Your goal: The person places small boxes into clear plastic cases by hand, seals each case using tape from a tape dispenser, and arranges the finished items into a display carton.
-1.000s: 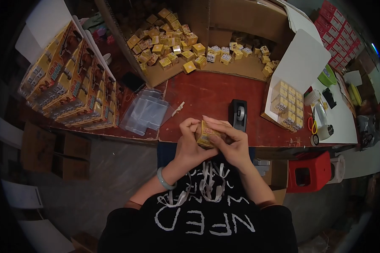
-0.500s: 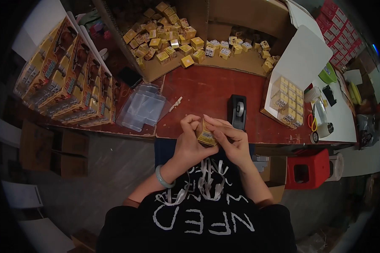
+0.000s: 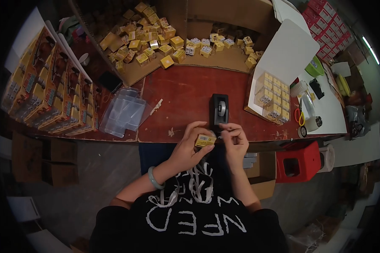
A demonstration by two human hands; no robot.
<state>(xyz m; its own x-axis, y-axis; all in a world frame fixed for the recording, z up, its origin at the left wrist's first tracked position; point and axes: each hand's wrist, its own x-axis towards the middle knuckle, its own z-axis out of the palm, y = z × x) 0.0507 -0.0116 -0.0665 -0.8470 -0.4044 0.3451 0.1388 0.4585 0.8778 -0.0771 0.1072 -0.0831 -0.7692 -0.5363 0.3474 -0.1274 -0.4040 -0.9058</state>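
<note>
At bare tabletop edge (image 3: 166, 139): left hand (image 3: 187, 147) round box (image 3: 205, 141), right hand (image 3: 235, 141) pinched, hold unclear.

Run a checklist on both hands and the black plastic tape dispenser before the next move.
1. Small yellow printed box held in the left hand: ok.
2. Right hand apart from the box: ok.
3. Black plastic tape dispenser on the red tabletop, by the right hand: ok.
4. Anything pinched in the right hand: cannot tell, too small.
5. Orange-handled scissors away from both hands: ok.
</note>
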